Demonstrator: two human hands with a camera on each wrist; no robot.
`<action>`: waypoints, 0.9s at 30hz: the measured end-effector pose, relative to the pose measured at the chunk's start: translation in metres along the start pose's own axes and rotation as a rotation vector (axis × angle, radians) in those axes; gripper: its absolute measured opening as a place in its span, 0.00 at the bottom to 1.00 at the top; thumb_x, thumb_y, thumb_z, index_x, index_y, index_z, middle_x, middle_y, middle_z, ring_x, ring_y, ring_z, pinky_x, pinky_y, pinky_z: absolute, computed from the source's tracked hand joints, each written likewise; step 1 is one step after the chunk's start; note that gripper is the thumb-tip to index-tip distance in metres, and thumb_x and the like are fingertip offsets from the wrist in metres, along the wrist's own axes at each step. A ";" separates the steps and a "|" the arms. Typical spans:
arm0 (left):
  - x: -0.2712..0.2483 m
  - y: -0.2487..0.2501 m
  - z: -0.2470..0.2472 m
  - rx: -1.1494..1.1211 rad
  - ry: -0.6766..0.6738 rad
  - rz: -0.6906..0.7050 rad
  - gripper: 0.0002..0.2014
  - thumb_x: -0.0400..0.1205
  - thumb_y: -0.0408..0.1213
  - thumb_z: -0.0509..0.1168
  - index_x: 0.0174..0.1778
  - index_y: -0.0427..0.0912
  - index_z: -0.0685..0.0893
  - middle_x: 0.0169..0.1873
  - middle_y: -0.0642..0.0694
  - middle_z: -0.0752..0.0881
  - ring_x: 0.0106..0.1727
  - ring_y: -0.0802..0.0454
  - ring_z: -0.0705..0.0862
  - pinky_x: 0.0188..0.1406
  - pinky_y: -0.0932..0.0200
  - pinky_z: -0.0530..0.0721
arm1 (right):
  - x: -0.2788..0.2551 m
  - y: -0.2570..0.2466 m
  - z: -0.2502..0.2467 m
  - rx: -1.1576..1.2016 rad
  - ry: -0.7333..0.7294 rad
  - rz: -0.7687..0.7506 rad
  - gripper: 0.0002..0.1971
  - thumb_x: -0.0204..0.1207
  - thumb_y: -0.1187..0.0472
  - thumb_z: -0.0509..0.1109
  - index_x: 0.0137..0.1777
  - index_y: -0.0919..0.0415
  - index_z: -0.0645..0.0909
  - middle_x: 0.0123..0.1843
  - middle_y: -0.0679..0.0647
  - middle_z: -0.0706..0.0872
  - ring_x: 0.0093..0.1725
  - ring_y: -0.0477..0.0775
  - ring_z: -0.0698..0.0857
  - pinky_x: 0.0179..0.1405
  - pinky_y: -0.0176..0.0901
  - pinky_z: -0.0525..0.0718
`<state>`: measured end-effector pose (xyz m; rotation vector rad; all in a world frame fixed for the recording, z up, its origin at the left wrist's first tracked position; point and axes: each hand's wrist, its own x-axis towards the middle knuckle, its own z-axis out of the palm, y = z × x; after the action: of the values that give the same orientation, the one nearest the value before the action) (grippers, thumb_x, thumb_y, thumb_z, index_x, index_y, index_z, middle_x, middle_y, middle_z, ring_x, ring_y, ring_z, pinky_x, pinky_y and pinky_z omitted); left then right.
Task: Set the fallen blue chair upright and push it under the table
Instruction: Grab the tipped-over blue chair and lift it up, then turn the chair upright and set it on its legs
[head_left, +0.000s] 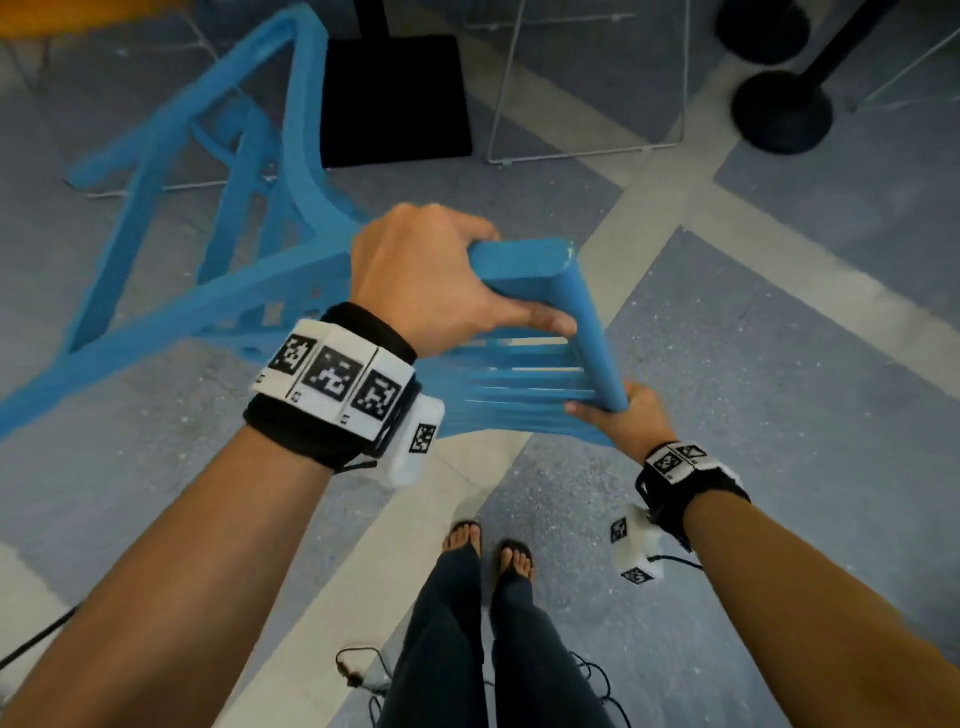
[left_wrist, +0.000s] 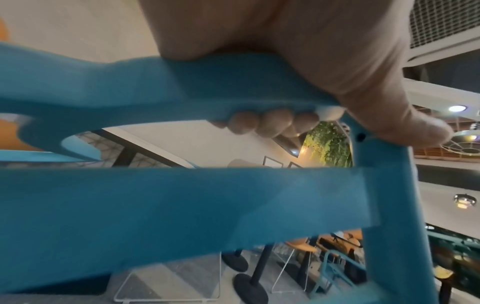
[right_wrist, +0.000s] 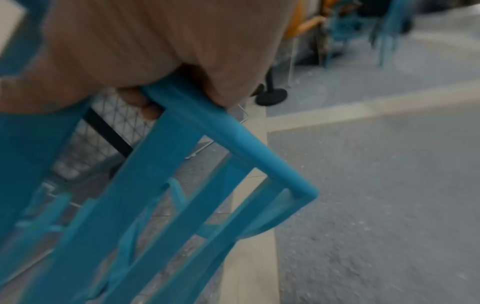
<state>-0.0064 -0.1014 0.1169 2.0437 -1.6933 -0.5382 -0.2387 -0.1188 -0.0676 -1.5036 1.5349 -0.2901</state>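
The blue chair (head_left: 291, 171) hangs tilted over the floor, its legs pointing up and to the left and its slatted back toward me. My left hand (head_left: 441, 280) grips the upper corner of the back's top rail, with the thumb along the near side. Lower and to the right, my right hand (head_left: 618, 415) holds the other end of that rail. In the left wrist view my fingers (left_wrist: 272, 123) curl under a blue bar of the chair (left_wrist: 182, 195). In the right wrist view my right hand (right_wrist: 155, 51) wraps round the chair's rail (right_wrist: 233, 133).
A black square table base (head_left: 395, 98) with its post stands just beyond the chair, under an orange tabletop (head_left: 52, 15) at the top left. White wire frames (head_left: 587, 150) and round black bases (head_left: 779, 111) stand at the back right. Cables (head_left: 358, 675) lie by my feet (head_left: 488, 551).
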 end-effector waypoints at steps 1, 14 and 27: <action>-0.002 -0.002 -0.006 -0.021 0.007 -0.001 0.33 0.42 0.80 0.64 0.18 0.51 0.74 0.13 0.55 0.70 0.21 0.59 0.72 0.30 0.60 0.68 | -0.001 -0.006 0.000 0.010 -0.010 -0.003 0.16 0.60 0.57 0.82 0.26 0.56 0.75 0.25 0.51 0.74 0.25 0.47 0.71 0.18 0.27 0.67; -0.059 -0.016 -0.088 -0.676 0.630 0.163 0.18 0.64 0.70 0.68 0.20 0.60 0.81 0.16 0.54 0.76 0.20 0.55 0.64 0.19 0.52 0.62 | -0.025 -0.155 -0.078 -0.394 0.165 -0.465 0.27 0.42 0.26 0.66 0.22 0.51 0.74 0.25 0.55 0.73 0.28 0.58 0.74 0.29 0.46 0.66; -0.152 -0.094 -0.067 -1.163 1.024 -0.240 0.20 0.62 0.61 0.55 0.13 0.52 0.79 0.08 0.57 0.77 0.14 0.62 0.73 0.21 0.61 0.66 | -0.100 -0.226 -0.056 -0.844 0.214 -0.828 0.27 0.50 0.32 0.74 0.28 0.58 0.84 0.24 0.55 0.70 0.27 0.59 0.72 0.28 0.45 0.66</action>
<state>0.0801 0.0687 0.1236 1.2117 -0.3254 -0.3022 -0.1504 -0.1049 0.1696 -2.8405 1.1433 -0.2859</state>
